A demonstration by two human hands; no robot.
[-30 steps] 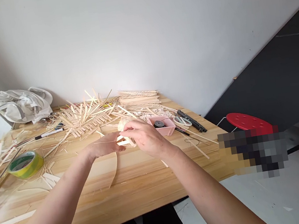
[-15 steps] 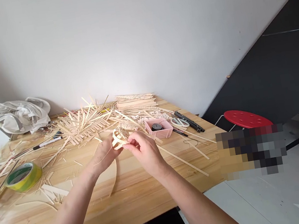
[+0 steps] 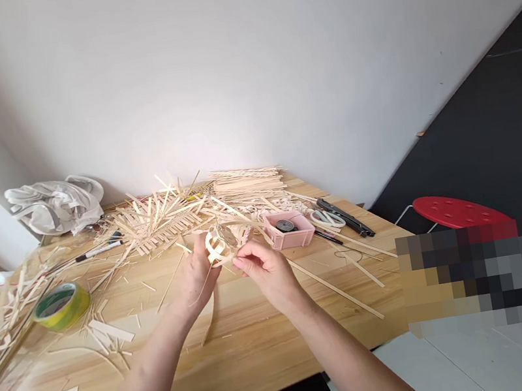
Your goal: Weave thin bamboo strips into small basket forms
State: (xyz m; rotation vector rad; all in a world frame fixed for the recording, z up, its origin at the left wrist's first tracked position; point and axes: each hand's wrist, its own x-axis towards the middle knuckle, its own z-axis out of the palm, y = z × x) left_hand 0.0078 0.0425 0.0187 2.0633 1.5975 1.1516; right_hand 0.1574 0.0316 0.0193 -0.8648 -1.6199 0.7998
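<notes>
A small round piece woven from pale bamboo strips is held up over the middle of the table. Around its left side my left hand is closed, its fingertips partly hidden behind the weave. My right hand pinches the lower right edge of the piece between thumb and forefinger. A long thin strip curves down from the weave towards the tabletop. Which strip end the right fingers grip is too small to tell.
Loose strips and a stacked bundle lie at the back. A pink basket with a black spool, scissors and a black cutter are at right. Tape and a marker lie left; a red stool stands beyond.
The view has shifted, so everything sits further right. The woven piece has turned a little, showing more of its open rings, and both hands keep hold of it.
</notes>
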